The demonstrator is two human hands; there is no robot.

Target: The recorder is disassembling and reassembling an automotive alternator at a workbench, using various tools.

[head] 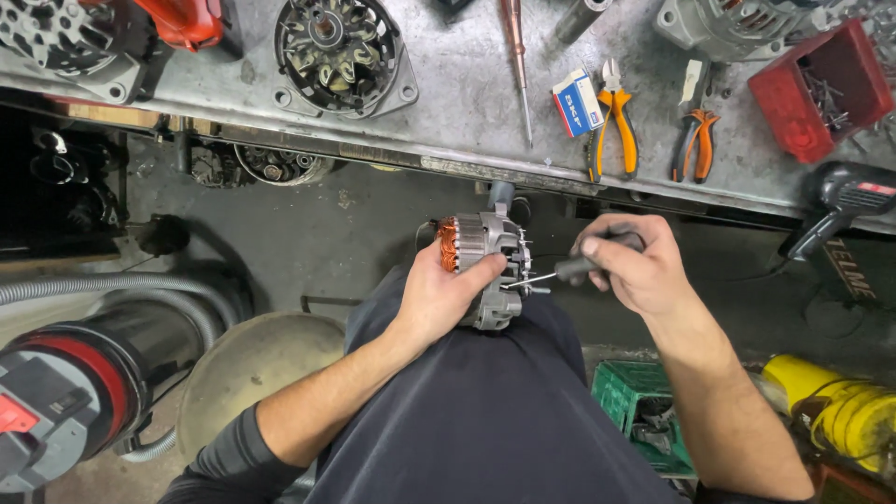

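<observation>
Centrally, left hand clasps the alternator by its stiff, likely heavy housing — copper windings at 9 o'clock; right hand grips a screwdriver.

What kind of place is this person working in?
Most likely an auto-electrical repair workshop. The left hand grips an alternator with copper windings while the right hand works a screwdriver into it. More alternator housings and orange-handled pliers lie on the worn metal bench.

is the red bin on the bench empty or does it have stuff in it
Not empty. The red bin at the bench's right end holds a loose heap of small dark metal pieces, likely screws; much of its floor shows bare.
</observation>
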